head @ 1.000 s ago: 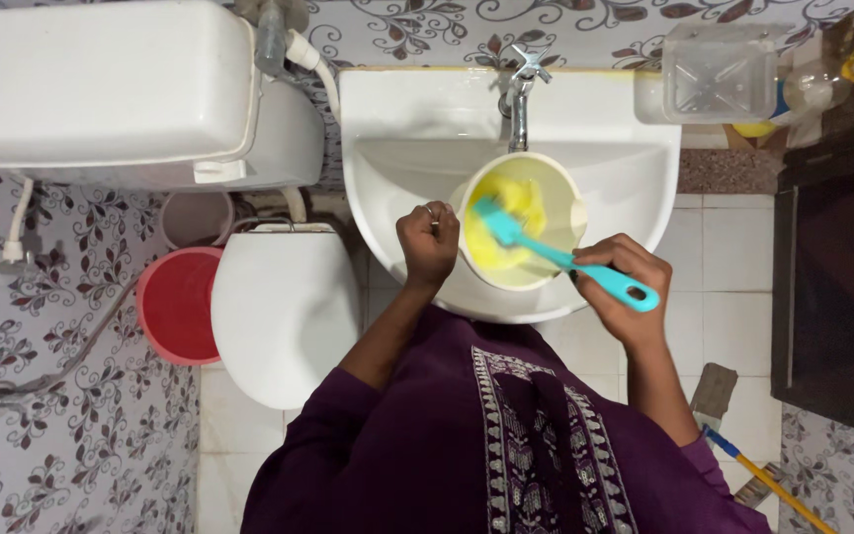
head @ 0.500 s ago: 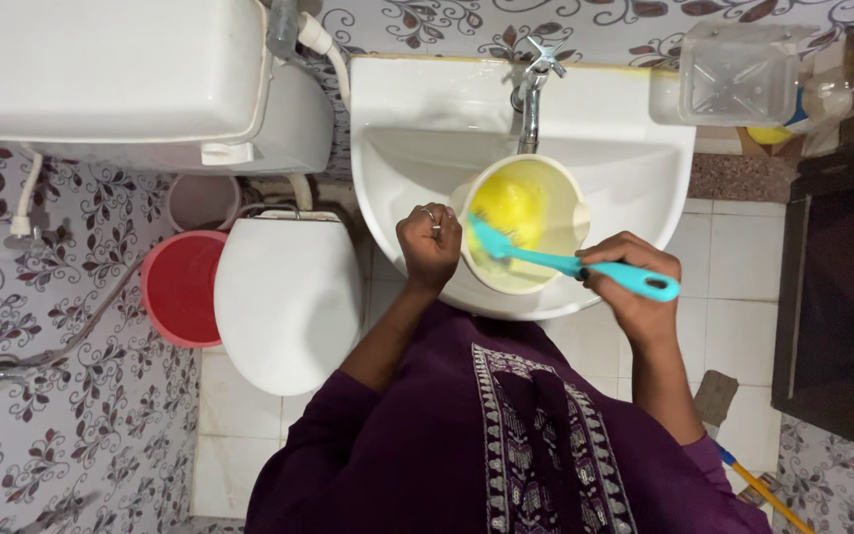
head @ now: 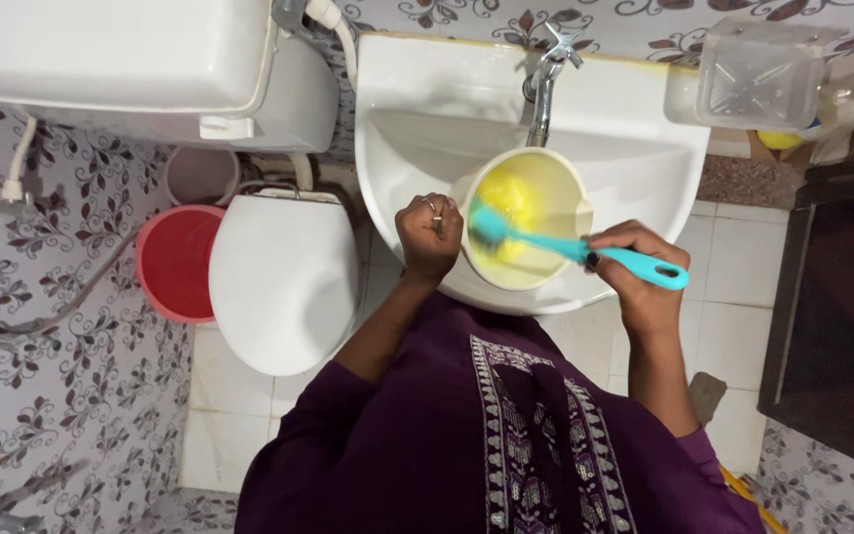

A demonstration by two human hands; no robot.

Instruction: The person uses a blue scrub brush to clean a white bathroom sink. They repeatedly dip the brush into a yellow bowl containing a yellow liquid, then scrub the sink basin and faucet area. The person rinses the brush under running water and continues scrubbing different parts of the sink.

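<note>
Round cream plastic mug [head: 536, 203] (glossy), slim turquoise brush [head: 585, 253] inside.

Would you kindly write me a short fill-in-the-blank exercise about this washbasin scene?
1. The right hand holds a brush whose handle is coloured ____.
2. The left hand grips the rim of a cream ____.
3. The bucket beside the toilet is ____.

Missing words: turquoise; jug; red

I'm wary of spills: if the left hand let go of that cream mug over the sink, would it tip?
Probably: the mug looks tilted, braced only by the left hand. Its wet plastic seems slippery, light; the brush could push it.
</note>
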